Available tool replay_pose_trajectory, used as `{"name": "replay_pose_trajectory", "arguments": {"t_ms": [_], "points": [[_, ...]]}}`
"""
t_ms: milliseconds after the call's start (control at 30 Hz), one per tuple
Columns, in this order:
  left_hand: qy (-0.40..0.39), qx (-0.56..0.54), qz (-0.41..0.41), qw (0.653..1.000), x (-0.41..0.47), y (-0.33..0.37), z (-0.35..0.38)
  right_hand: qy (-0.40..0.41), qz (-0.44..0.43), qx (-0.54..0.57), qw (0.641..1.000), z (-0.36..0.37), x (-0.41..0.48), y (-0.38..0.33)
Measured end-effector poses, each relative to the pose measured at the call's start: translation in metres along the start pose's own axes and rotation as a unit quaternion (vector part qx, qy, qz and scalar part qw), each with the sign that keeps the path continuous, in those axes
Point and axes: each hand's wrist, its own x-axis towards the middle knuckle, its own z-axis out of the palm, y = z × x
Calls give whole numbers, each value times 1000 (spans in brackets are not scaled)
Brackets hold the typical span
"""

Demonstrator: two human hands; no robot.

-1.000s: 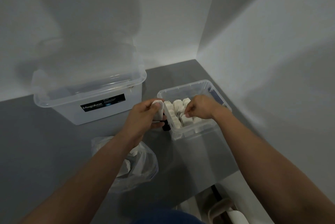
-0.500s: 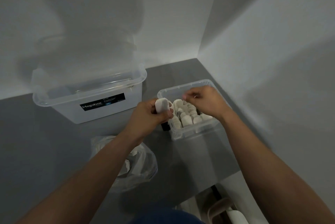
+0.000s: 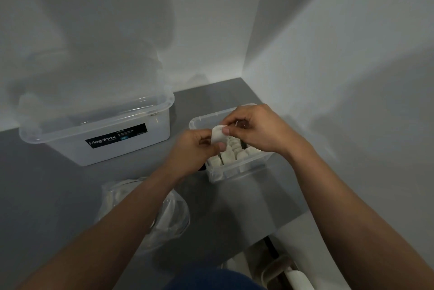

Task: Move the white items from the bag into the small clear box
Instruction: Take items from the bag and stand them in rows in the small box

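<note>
A small clear box stands on the grey table, packed with several white items in rows. Above its left rim, one white item is held between both hands. My left hand grips its lower part from the left. My right hand pinches its top edge with thumb and fingers over the box. A crumpled clear plastic bag lies near the table's front, partly hidden under my left forearm, with white items faintly visible inside.
A large clear Megabox tub with a lid stands at the back left. White walls meet in a corner behind the small box. The grey table ends at the front right, where a chair part shows below.
My right hand has left the rows in the box and come across to pinch the white item that my left hand holds. The left hand has lifted the item slightly toward the box.
</note>
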Motion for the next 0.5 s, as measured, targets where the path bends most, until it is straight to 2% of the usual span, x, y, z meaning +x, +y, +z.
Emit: {"name": "replay_pose_trajectory", "arguments": {"t_ms": [67, 133, 200, 267, 367, 500], "points": [[7, 21, -6, 1000, 2, 1, 2, 0, 3, -11, 1000, -1, 2, 6], [56, 147, 22, 987, 3, -3, 0, 25, 20, 2, 999, 0, 6, 15], [104, 274, 43, 955, -2, -6, -5, 24, 46, -7, 999, 5, 12, 29], [83, 321, 25, 943, -7, -10, -11, -23, 69, -38, 997, 15, 17, 43], [3, 357, -24, 934, -12, -12, -12, -127, 81, -53, 987, 30, 23, 57], [-1, 396, -39, 918, -15, -13, -8, -213, 76, -101, 969, 52, 29, 67]]}}
